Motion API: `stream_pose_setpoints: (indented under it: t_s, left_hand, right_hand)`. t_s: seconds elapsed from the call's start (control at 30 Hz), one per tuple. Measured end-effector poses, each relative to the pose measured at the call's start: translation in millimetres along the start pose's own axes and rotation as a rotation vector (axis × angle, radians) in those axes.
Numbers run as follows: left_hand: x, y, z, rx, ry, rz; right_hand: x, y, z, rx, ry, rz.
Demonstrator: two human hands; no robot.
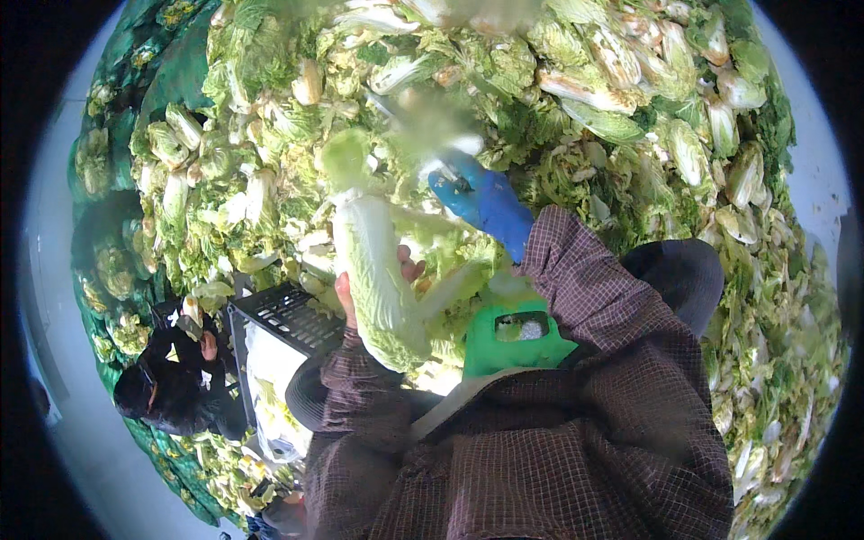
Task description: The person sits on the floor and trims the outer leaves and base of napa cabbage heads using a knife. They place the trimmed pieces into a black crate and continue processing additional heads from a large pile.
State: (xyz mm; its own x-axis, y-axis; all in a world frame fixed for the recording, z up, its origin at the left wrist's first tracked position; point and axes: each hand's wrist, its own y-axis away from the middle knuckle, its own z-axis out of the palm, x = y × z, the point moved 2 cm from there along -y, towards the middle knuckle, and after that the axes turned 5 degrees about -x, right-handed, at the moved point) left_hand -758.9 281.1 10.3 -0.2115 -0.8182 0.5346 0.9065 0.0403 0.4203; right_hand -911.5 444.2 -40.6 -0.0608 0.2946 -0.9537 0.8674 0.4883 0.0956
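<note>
My bare left hand (346, 300) is closed around a pale napa cabbage (378, 283), its cut base pointing away from me and its leafy end towards my lap. To the right of the base is my right hand (479, 199) in a blue glove, its fingers curled on a knife. A grey piece of the knife blade (381, 104) shows up and to the left of the glove; a blurry spot in the view hides the part between. Loose leaves lie below both hands. A green plastic piece with a handle opening (479, 344) sits at my lap.
Napa cabbages and trimmed leaves (594, 74) are heaped ahead and on both sides. A black plastic crate (290, 317) with a white liner stands at left. Beyond it is another person in dark clothes (182, 385). Green net sacks of cabbages (111, 256) line the far left.
</note>
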Motion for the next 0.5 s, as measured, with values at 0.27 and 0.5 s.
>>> stream_pose_setpoints:
  t_s: [0.27,0.5]
  left_hand:
    - [-12,13,16,-0.165,0.216,0.190]
    - [-47,4,19,0.253,0.319,0.057]
  right_hand:
    - [-18,27,-1,-0.026,-0.105,-0.281]
    - [-35,66,-1,-0.092,0.142,-0.434]
